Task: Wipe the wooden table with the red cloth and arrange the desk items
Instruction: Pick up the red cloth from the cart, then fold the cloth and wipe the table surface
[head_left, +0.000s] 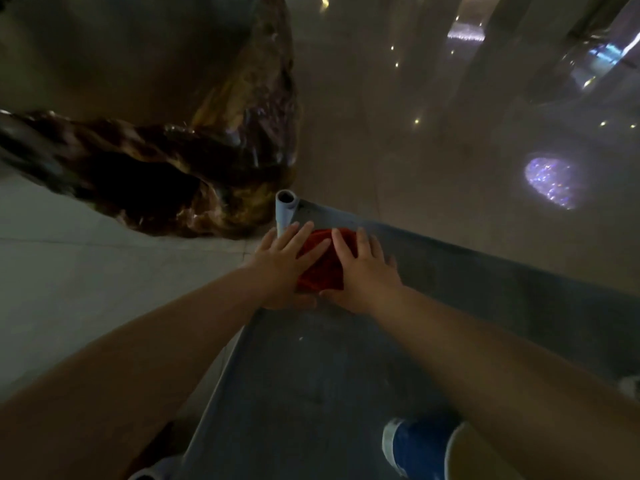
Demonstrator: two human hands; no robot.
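Note:
A folded red cloth lies near the far corner of a grey flat shelf. My left hand rests flat on the cloth's left side with fingers spread. On its right side my right hand lies flat too, and both thumbs meet under the cloth's near edge. The glossy dark wooden table, with its rough carved edge, stands to the upper left, apart from the cloth.
A grey tube post rises at the shelf's far corner, just beyond my left fingers. A blue and white cup stands at the shelf's near end. Shiny floor with light reflections lies to the right, pale tiles to the left.

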